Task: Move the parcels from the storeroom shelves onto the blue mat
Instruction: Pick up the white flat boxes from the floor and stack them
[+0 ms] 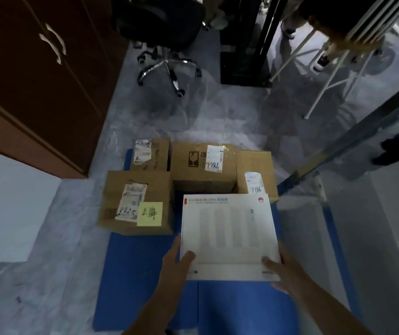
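A flat white box (pixel 228 235) with a red logo is held over the blue mat (pixel 145 281). My left hand (pixel 176 259) grips its near left corner, thumb on top. My right hand (pixel 283 272) grips the near right corner the same way. Several brown cardboard parcels stand on the far part of the mat: one with a yellow note (pixel 136 201), a small one behind it (pixel 151 154), one marked 1786 (pixel 202 165) and one at the right (pixel 256 175), partly hidden by the white box.
A brown cabinet (pixel 36 76) stands at the left. A black office chair (pixel 164 39) is beyond the mat. Metal shelf posts (pixel 350 146) run along the right. A person's legs (pixel 319 54) show at the top right. The floor is pale grey.
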`<action>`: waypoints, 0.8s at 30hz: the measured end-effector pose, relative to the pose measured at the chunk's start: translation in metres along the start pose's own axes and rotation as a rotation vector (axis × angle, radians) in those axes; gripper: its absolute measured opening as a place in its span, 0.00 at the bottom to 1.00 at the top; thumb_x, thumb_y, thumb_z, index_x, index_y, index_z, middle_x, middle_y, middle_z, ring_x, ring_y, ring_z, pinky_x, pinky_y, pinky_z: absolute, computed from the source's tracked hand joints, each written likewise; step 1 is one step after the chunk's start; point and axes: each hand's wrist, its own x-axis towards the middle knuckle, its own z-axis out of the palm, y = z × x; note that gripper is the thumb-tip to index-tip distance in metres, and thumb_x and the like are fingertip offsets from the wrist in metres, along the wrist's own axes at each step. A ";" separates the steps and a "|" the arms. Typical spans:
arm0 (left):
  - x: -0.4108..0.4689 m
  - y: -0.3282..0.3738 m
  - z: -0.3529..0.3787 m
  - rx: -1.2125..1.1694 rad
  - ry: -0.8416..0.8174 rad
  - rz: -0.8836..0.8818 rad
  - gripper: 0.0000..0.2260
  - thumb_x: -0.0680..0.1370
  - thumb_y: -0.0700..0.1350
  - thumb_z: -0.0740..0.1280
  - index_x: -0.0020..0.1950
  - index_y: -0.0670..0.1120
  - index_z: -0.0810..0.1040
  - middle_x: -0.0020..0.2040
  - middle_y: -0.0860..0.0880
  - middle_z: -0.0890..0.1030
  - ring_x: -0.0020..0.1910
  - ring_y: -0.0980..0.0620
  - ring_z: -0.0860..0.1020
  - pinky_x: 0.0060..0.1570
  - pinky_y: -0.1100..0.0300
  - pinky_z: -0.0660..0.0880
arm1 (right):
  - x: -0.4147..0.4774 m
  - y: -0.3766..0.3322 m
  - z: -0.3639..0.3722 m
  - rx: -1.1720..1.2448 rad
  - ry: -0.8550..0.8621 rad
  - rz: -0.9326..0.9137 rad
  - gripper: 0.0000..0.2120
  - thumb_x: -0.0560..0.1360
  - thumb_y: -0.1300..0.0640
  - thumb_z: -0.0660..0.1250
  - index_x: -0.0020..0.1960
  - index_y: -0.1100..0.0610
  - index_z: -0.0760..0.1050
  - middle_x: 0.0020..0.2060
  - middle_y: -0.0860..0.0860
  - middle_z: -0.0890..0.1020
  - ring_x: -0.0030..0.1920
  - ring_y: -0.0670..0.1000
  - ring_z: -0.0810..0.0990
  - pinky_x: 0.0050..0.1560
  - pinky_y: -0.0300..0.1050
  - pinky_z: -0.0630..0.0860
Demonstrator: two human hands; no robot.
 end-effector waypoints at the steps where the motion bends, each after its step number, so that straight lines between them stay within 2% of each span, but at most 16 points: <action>1: 0.020 -0.013 0.004 -0.024 -0.001 -0.063 0.21 0.79 0.46 0.65 0.64 0.70 0.69 0.55 0.63 0.78 0.51 0.58 0.78 0.39 0.58 0.77 | 0.024 0.011 0.004 -0.015 -0.002 -0.010 0.28 0.77 0.57 0.67 0.73 0.44 0.61 0.59 0.47 0.76 0.49 0.49 0.79 0.46 0.52 0.77; 2: 0.042 -0.026 0.007 -0.054 0.014 -0.109 0.22 0.78 0.46 0.65 0.65 0.70 0.69 0.55 0.59 0.78 0.51 0.53 0.78 0.40 0.53 0.79 | 0.048 0.021 0.008 -0.014 -0.004 -0.016 0.28 0.77 0.58 0.67 0.73 0.44 0.61 0.59 0.47 0.76 0.49 0.48 0.80 0.45 0.51 0.76; 4: 0.088 -0.056 0.011 -0.070 0.071 -0.111 0.23 0.78 0.45 0.65 0.69 0.67 0.68 0.56 0.54 0.77 0.52 0.47 0.77 0.47 0.46 0.81 | 0.097 0.040 0.018 0.004 -0.028 -0.021 0.29 0.77 0.59 0.67 0.73 0.43 0.61 0.62 0.46 0.75 0.51 0.48 0.79 0.43 0.49 0.75; 7: 0.144 -0.096 0.014 -0.029 0.156 -0.037 0.26 0.79 0.41 0.65 0.73 0.61 0.66 0.57 0.53 0.79 0.51 0.50 0.79 0.53 0.51 0.79 | 0.165 0.066 0.037 0.011 -0.049 -0.038 0.32 0.76 0.60 0.68 0.74 0.42 0.60 0.62 0.46 0.74 0.50 0.46 0.79 0.42 0.47 0.76; 10: 0.182 -0.127 0.016 0.025 0.198 0.037 0.30 0.77 0.34 0.65 0.75 0.56 0.65 0.65 0.51 0.76 0.60 0.51 0.76 0.64 0.52 0.73 | 0.223 0.084 0.057 0.028 -0.064 -0.070 0.32 0.76 0.62 0.69 0.74 0.43 0.62 0.59 0.47 0.76 0.54 0.50 0.80 0.45 0.50 0.79; 11: 0.191 -0.133 0.018 0.045 0.227 0.065 0.30 0.77 0.33 0.65 0.75 0.54 0.65 0.65 0.51 0.76 0.59 0.51 0.76 0.63 0.56 0.73 | 0.238 0.087 0.063 0.037 -0.059 -0.079 0.32 0.75 0.63 0.69 0.73 0.44 0.63 0.59 0.47 0.77 0.55 0.52 0.80 0.43 0.48 0.79; 13: 0.210 -0.140 0.021 0.111 0.302 0.109 0.28 0.76 0.32 0.65 0.74 0.51 0.68 0.62 0.48 0.77 0.56 0.51 0.77 0.54 0.65 0.74 | 0.260 0.091 0.070 0.030 -0.042 -0.106 0.32 0.74 0.63 0.71 0.73 0.45 0.66 0.58 0.49 0.78 0.55 0.52 0.79 0.38 0.45 0.79; 14: 0.218 -0.141 0.023 0.160 0.337 0.120 0.26 0.77 0.33 0.66 0.73 0.49 0.69 0.62 0.46 0.77 0.55 0.49 0.77 0.51 0.66 0.73 | 0.268 0.091 0.073 0.018 -0.037 -0.131 0.32 0.73 0.63 0.71 0.72 0.45 0.67 0.57 0.48 0.79 0.55 0.53 0.79 0.38 0.44 0.79; 16: 0.229 -0.141 0.022 0.247 0.378 0.116 0.23 0.77 0.36 0.67 0.71 0.48 0.70 0.64 0.43 0.74 0.55 0.48 0.76 0.54 0.63 0.72 | 0.279 0.088 0.077 -0.014 -0.028 -0.188 0.31 0.74 0.63 0.70 0.73 0.44 0.66 0.58 0.46 0.79 0.57 0.52 0.79 0.47 0.48 0.82; 18: 0.236 -0.142 0.018 0.281 0.391 0.083 0.23 0.77 0.38 0.68 0.71 0.47 0.70 0.65 0.42 0.73 0.55 0.49 0.75 0.54 0.62 0.71 | 0.283 0.082 0.081 -0.060 -0.023 -0.235 0.33 0.75 0.65 0.66 0.75 0.44 0.62 0.65 0.46 0.76 0.62 0.50 0.76 0.56 0.47 0.79; 19: 0.238 -0.142 0.018 0.300 0.390 0.065 0.24 0.76 0.38 0.69 0.71 0.46 0.70 0.65 0.41 0.73 0.53 0.50 0.75 0.52 0.63 0.72 | 0.285 0.079 0.084 -0.090 -0.024 -0.249 0.34 0.75 0.68 0.63 0.76 0.44 0.60 0.68 0.47 0.74 0.63 0.50 0.75 0.55 0.41 0.79; 20: 0.238 -0.140 0.018 0.326 0.384 0.052 0.24 0.76 0.37 0.69 0.71 0.45 0.69 0.65 0.41 0.73 0.51 0.51 0.75 0.48 0.66 0.73 | 0.284 0.076 0.085 -0.123 -0.027 -0.257 0.36 0.75 0.70 0.59 0.76 0.45 0.58 0.69 0.47 0.72 0.64 0.50 0.74 0.49 0.33 0.77; 21: 0.237 -0.139 0.019 0.345 0.376 0.045 0.25 0.76 0.36 0.70 0.71 0.44 0.68 0.66 0.41 0.72 0.50 0.53 0.75 0.44 0.69 0.72 | 0.283 0.073 0.087 -0.161 -0.038 -0.252 0.37 0.74 0.72 0.56 0.77 0.45 0.57 0.70 0.48 0.70 0.63 0.50 0.74 0.43 0.29 0.74; 22: 0.235 -0.136 0.020 0.355 0.367 0.036 0.27 0.76 0.36 0.69 0.73 0.44 0.66 0.67 0.41 0.71 0.52 0.51 0.75 0.45 0.68 0.72 | 0.279 0.071 0.088 -0.208 -0.054 -0.238 0.37 0.74 0.72 0.54 0.77 0.46 0.56 0.70 0.48 0.70 0.62 0.51 0.74 0.40 0.29 0.72; 24: 0.228 -0.127 0.026 0.361 0.348 0.013 0.30 0.77 0.38 0.67 0.77 0.43 0.60 0.73 0.42 0.65 0.64 0.46 0.71 0.53 0.62 0.71 | 0.267 0.072 0.088 -0.313 -0.110 -0.186 0.32 0.76 0.69 0.55 0.77 0.50 0.57 0.70 0.49 0.69 0.54 0.48 0.75 0.36 0.30 0.71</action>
